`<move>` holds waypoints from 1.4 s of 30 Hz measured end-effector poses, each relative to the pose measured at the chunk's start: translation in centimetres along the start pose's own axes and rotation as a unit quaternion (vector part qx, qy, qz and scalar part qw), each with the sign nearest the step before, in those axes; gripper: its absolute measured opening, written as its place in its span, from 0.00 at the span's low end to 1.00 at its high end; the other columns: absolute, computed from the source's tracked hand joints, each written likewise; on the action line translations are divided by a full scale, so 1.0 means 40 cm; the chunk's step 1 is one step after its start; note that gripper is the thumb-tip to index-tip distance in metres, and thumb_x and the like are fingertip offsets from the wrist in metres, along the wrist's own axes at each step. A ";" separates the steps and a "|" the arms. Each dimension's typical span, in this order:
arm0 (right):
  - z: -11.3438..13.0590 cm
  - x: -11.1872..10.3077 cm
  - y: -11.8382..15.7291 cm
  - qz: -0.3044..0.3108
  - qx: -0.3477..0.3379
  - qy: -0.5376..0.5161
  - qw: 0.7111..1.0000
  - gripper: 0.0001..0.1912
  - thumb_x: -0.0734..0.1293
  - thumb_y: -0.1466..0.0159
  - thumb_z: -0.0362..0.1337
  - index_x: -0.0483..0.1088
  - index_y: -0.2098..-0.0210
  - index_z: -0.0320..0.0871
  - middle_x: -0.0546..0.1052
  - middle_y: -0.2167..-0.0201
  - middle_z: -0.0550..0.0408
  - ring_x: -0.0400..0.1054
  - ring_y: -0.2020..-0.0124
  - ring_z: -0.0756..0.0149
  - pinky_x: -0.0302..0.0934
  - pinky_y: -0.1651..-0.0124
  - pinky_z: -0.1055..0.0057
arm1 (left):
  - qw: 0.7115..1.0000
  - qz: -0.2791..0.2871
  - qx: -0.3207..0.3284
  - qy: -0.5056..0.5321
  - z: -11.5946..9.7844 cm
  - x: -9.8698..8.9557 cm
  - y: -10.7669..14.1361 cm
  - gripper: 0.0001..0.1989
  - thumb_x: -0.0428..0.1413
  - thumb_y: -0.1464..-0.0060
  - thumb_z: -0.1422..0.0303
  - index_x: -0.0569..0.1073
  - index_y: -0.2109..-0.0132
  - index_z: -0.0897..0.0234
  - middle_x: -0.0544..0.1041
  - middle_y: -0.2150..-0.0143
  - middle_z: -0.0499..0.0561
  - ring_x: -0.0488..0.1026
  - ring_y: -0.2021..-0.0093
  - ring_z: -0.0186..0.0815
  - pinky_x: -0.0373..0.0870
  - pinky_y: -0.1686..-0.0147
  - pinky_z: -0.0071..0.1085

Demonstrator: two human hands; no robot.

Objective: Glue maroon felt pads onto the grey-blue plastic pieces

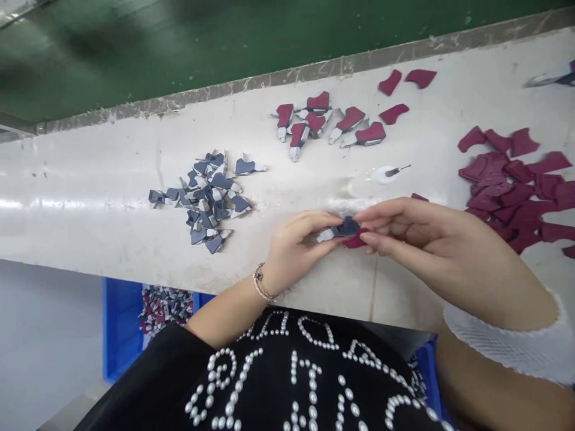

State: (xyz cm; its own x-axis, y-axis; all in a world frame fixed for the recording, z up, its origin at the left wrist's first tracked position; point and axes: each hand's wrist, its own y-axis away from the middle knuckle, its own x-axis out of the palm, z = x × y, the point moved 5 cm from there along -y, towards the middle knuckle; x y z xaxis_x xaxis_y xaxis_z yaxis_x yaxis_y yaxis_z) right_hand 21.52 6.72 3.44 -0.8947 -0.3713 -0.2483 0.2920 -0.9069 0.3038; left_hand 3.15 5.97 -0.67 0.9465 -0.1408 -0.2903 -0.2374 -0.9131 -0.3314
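Note:
Between the thumb and fingers of my left hand point(296, 242) is a dark grey-blue plastic part point(347, 226) with a light grey end. My right hand point(426, 242) pinches a maroon plastic piece point(354, 240) against that part's right side; the fingers partly cover both. Left of my hands lies a heap of similar grey-blue parts point(220, 181). Behind them, several parts with maroon tops point(353, 118) rest on the table. A pile of loose maroon pieces point(512, 191) spreads out to the right, partly behind my right hand.
A white bottle-like thing with a thin dark tip point(392, 172) is just beyond my hands. A few maroon pieces point(421, 78) lie near the back. Below the white table's point(90, 227) front edge, a blue bin point(121, 329) holds many small parts. A green surface point(224, 48) borders the back.

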 end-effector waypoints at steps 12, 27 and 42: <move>-0.018 0.001 -0.009 -0.049 0.025 -0.009 0.998 0.06 0.73 0.37 0.48 0.82 0.63 0.57 0.83 0.67 0.58 0.79 0.67 0.61 0.79 0.60 0.60 | 0.997 -0.016 0.058 -0.043 -0.030 -0.005 0.001 0.13 0.66 0.44 0.70 0.78 0.51 0.63 0.84 0.56 0.54 0.82 0.54 0.34 0.83 0.55 0.28; -0.020 0.000 -0.013 -0.080 0.035 0.007 0.996 0.06 0.74 0.38 0.49 0.82 0.64 0.57 0.84 0.65 0.59 0.79 0.65 0.57 0.76 0.60 0.56 | 0.994 -0.019 0.089 -0.060 -0.036 -0.005 0.001 0.15 0.66 0.43 0.70 0.78 0.49 0.61 0.84 0.55 0.53 0.82 0.55 0.34 0.83 0.52 0.31; -0.018 0.016 -0.019 0.018 0.019 0.001 1.000 0.16 0.64 0.31 0.55 0.76 0.57 0.52 0.77 0.67 0.56 0.68 0.71 0.63 0.65 0.67 0.64 | 0.993 -0.013 0.115 -0.026 -0.047 -0.018 -0.011 0.16 0.67 0.44 0.68 0.79 0.49 0.60 0.84 0.55 0.51 0.83 0.55 0.33 0.84 0.53 0.30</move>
State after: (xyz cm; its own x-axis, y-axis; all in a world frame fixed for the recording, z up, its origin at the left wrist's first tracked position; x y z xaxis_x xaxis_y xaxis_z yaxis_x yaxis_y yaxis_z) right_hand 20.97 7.04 2.41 -0.8830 -0.4044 -0.2383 0.3111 -0.8843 0.3482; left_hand 3.00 5.74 1.37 0.9415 -0.0931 -0.3238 -0.2630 -0.8037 -0.5337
